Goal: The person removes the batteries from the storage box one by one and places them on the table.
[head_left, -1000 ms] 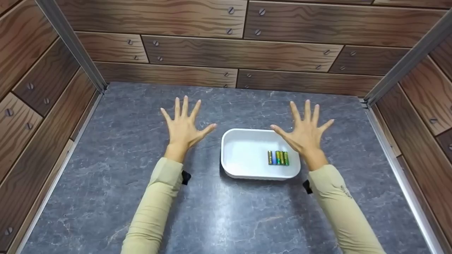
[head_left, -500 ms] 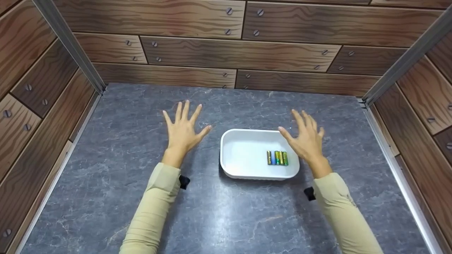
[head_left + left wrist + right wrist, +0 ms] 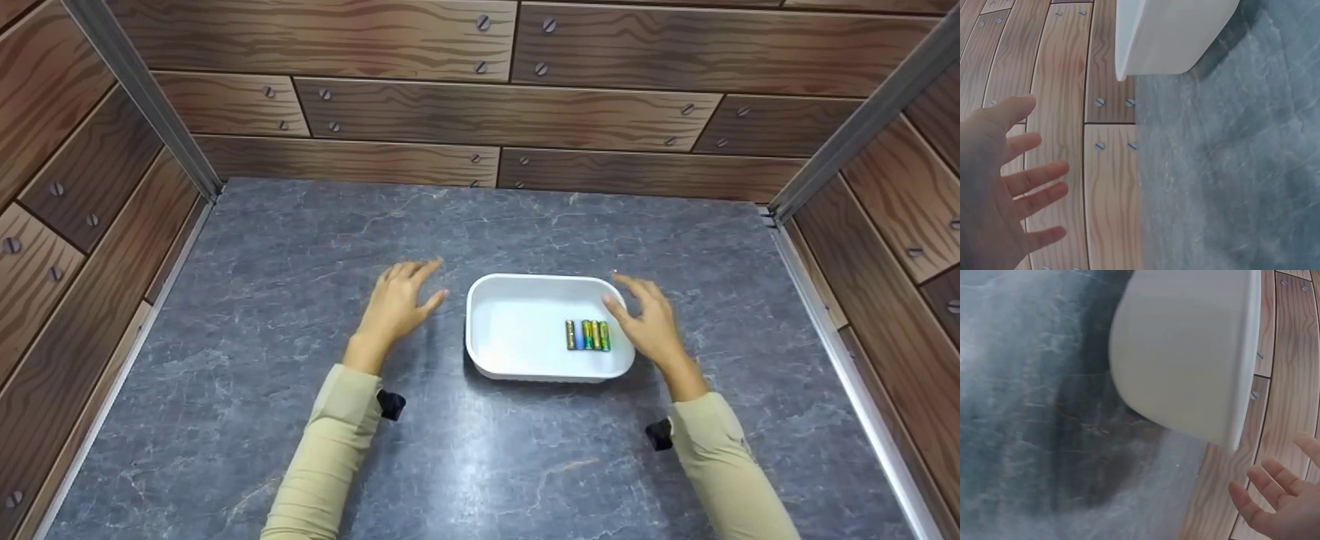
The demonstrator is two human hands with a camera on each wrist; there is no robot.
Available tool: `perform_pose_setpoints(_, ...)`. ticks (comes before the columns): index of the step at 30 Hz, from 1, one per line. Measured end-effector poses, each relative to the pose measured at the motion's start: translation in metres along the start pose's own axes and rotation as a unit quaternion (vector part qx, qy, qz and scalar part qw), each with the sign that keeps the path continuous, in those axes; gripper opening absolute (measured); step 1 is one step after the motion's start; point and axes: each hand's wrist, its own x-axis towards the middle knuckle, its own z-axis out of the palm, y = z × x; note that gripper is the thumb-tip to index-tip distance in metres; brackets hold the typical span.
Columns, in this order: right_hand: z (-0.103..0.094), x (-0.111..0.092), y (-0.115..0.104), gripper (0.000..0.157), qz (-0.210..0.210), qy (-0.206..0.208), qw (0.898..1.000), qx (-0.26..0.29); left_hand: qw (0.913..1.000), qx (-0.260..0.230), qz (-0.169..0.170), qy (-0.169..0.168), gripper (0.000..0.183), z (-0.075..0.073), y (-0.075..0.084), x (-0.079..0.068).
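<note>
A white rectangular tub (image 3: 517,364) with rounded corners stands on the grey marbled table. Inside it, toward the right, several batteries (image 3: 596,335) lie side by side in a row, mostly green and gold with a blue one among them. My left hand (image 3: 394,304) hovers left of the tub, thumb apart from the loosely bent fingers, holding nothing. My right hand (image 3: 651,322) is at the tub's right end, its thumb overlapping the rim in the head view, also holding nothing. In the right wrist view the tub's outer wall (image 3: 1185,354) rises beside the relaxed fingers (image 3: 1252,509).
Wood-patterned panels (image 3: 420,112) wall the table at the back and both sides. Metal posts (image 3: 150,97) stand at the back corners, and a metal strip (image 3: 847,367) runs along the right edge. Black wrist cameras (image 3: 391,405) hang below the sleeves.
Both hands have drawn back toward the person and lowered near the tub's ends. Their widely spread fingers have relaxed and bent. The tub and batteries stay in place.
</note>
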Motion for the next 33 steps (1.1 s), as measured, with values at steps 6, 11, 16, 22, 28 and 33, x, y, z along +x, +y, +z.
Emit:
perform_pose_setpoints(6, 0.006, -0.007, 0.014, 0.044, 0.02, 0.002, 1.0, 0.02, 0.9994, -0.021, 0.017, -0.021, 0.05, 0.011, 0.004, -0.005)
perform_pose_setpoints(11, 0.011, -0.011, 0.024, 0.043, 0.051, -0.014, 0.997, 0.057, 0.9987, -0.036, 0.032, -0.016, 0.046, 0.018, 0.006, -0.009)
perform_pose_setpoints(16, 0.014, -0.014, 0.034, 0.042, 0.082, -0.032, 0.989, 0.117, 0.998, -0.043, 0.044, -0.014, 0.043, 0.022, 0.011, -0.011)
perform_pose_setpoints(22, 0.018, -0.015, 0.047, 0.042, 0.117, -0.019, 0.975, 0.187, 0.9968, -0.047, 0.065, -0.011, 0.036, 0.024, 0.019, -0.009)
perform_pose_setpoints(28, 0.023, -0.02, 0.058, 0.042, 0.11, -0.016, 0.953, 0.28, 0.9942, -0.053, 0.092, -0.017, 0.032, 0.027, 0.03, -0.007)
perform_pose_setpoints(33, 0.026, -0.023, 0.066, 0.044, 0.129, -0.054, 0.908, 0.396, 0.9921, -0.064, 0.105, -0.023, 0.032, 0.03, 0.04, -0.003)
